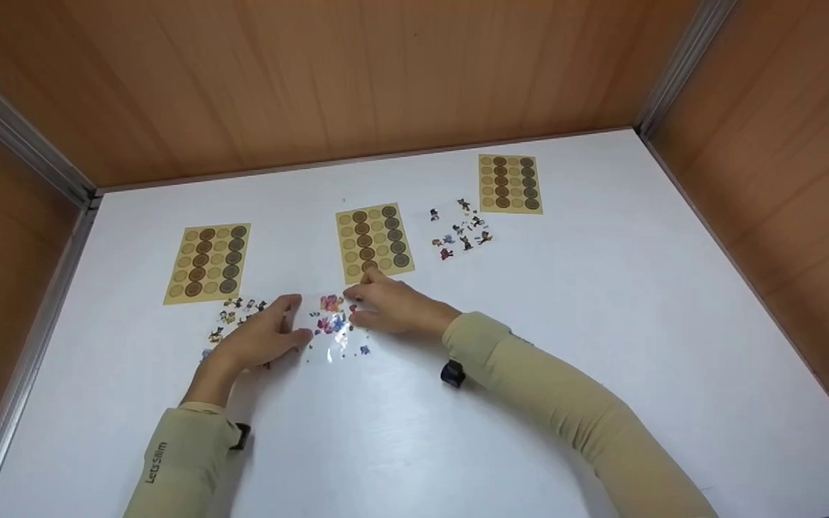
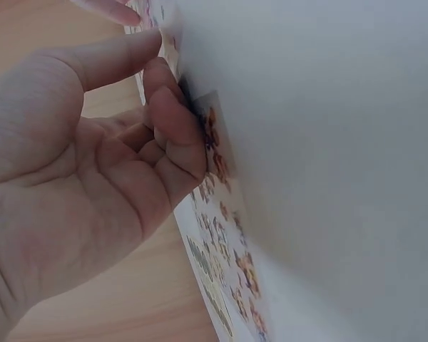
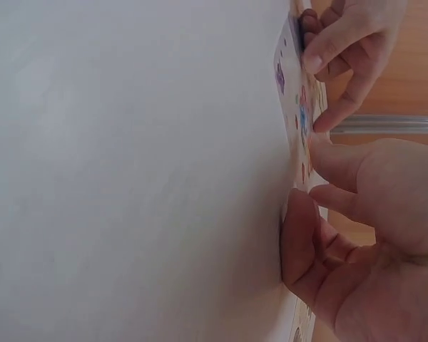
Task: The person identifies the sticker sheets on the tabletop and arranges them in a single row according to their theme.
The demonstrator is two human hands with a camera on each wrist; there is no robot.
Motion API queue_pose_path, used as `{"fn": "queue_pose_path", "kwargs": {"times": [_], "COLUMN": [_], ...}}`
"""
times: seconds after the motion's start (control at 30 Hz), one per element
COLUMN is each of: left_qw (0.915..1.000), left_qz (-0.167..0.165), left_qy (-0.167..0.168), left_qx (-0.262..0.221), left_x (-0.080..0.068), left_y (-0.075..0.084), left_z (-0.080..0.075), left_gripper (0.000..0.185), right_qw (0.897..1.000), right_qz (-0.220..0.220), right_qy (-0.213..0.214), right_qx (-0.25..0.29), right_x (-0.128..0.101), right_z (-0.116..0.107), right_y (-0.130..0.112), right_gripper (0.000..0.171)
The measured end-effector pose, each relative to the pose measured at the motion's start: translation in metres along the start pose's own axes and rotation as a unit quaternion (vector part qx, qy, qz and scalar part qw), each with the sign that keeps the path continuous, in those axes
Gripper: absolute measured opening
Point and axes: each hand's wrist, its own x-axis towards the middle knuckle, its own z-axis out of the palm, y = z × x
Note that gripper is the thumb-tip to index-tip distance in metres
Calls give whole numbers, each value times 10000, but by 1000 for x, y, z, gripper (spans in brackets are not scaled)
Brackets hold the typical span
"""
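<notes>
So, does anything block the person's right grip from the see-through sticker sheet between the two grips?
Nothing visible does: the right grip is at the right side of the sticker sheet, with nothing else between them. The left grip is opposite.

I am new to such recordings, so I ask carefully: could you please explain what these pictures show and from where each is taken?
There is no robot here: a person in olive-green sleeves works with a bare left hand and right hand. The large picture comes from a camera on the head, looking down; the smaller two come from cameras on the left and right wrists. On the white table lie three yellow sheets with coin-like discs and three clear sheets with small colourful figures. The fingers are at opposite sides of the middle clear sheet, seemingly touching rather than gripping it. The left hand also covers part of another.
</notes>
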Motion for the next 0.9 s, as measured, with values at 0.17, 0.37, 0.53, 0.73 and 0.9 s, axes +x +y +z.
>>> {"fn": "queue_pose_path", "kwargs": {"times": [0.17, 0.37, 0.53, 0.73, 0.9], "left_qw": [9995, 9972, 9938, 9910, 9889], "left_qz": [246, 688, 1023, 1186, 1125], "left_qy": [108, 280, 410, 563, 667], "left_qx": [-165, 0, 123, 251, 708], "left_x": [0, 5, 19, 46, 66], "left_y": [5, 31, 65, 103, 125], "left_z": [0, -2, 3, 29, 61], "left_gripper": [72, 70, 71, 73, 78], "right_qw": [9998, 9975, 9905, 9832, 9814], "right_qz": [-56, -127, -32, 248, 522], "right_qy": [21, 117, 743, 1569, 1813], "right_qx": [183, 684, 1153, 895, 363], "right_x": [-2, -9, -18, -29, -44], "right_z": [-2, -19, -48, -88, -103], "right_y": [3, 13, 36, 85, 126], "right_gripper": [45, 43, 38, 41, 52]}}
